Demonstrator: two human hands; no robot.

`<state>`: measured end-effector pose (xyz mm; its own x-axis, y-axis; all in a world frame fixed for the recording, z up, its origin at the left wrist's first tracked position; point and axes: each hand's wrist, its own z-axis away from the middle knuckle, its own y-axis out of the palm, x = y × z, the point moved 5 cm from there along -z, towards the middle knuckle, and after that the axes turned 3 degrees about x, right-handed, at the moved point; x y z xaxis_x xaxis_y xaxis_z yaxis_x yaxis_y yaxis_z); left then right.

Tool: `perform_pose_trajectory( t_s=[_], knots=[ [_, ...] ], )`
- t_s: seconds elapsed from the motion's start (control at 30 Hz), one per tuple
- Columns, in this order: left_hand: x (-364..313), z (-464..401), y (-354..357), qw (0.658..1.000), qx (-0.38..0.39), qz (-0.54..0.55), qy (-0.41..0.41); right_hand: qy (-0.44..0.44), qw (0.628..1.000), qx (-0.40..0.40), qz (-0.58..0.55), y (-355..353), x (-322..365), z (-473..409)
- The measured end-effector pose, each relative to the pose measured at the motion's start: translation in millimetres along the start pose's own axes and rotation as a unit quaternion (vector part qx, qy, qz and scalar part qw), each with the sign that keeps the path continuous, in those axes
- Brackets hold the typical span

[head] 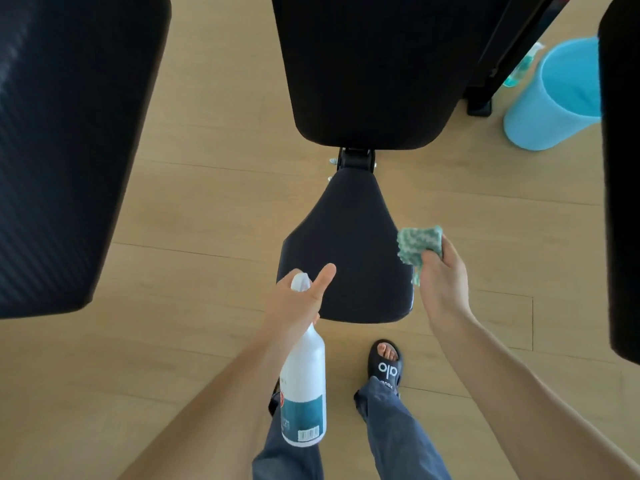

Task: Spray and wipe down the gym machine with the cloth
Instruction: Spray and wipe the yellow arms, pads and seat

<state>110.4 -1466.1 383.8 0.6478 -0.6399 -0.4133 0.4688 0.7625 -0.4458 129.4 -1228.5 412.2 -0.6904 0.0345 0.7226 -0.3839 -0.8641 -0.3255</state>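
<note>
1. Your left hand (298, 299): fingers wrapped round the spray bottle (304, 386), at 6 o'clock of the black seat pad (346, 251).
2. Your right hand (441, 275): fingers pinching the green cloth (417, 245), at the pad's 3 o'clock edge.
3. Blue bucket (547, 109): floor, 1 o'clock.

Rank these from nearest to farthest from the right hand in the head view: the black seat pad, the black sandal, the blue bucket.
From the right hand, which grips the green cloth:
1. Black seat pad, right beside the hand, on its left.
2. Black sandal, on the floor below the hand, towards the person.
3. Blue bucket, far off at the upper right.
</note>
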Motion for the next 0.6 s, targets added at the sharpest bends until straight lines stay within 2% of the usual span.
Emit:
perform_pose_trajectory(
  t_s=[0.1, 0.17, 0.2, 0.23, 0.3, 0.33, 0.37, 0.43, 0.5, 0.6],
  knots=[
    [10, -11, -13, 1.0, -0.002, 0.026, -0.002, -0.074, 0.995, -0.063, 0.013, 19, 10, -9],
    [17, -19, -17, 1.0, -0.006, 0.029, -0.004, -0.181, 0.97, -0.098, 0.129, 32, 17, -7],
    [21, -23, -19, 1.0, -0.011, 0.028, -0.006, -0.239, 0.945, -0.078, 0.211, 43, 16, -9],
    [26, -29, -19, 1.0, -0.015, 0.024, -0.008, -0.273, 0.909, -0.018, 0.315, 57, 8, -12],
    [32, -40, -19, 1.0, -0.019, 0.015, -0.004, -0.272, 0.803, 0.125, 0.516, 84, -30, -17],
    [34, -46, -19, 1.0, -0.023, 0.016, 0.0, -0.266, 0.762, 0.163, 0.568, 92, -50, -18],
    [33, -49, -19, 0.999, -0.029, 0.019, 0.002, -0.271, 0.751, 0.174, 0.577, 96, -62, -17],
    [31, -59, -20, 0.999, -0.04, 0.028, 0.003, -0.285, 0.772, 0.15, 0.547, 102, -71, -18],
    [28, -68, -20, 0.998, -0.05, 0.04, 0.006, -0.29, 0.776, 0.134, 0.544, 114, -77, -28],
    [28, -86, -15, 0.998, -0.049, 0.048, 0.009, -0.305, 0.742, 0.122, 0.584, 133, -85, -44]
  ],
)
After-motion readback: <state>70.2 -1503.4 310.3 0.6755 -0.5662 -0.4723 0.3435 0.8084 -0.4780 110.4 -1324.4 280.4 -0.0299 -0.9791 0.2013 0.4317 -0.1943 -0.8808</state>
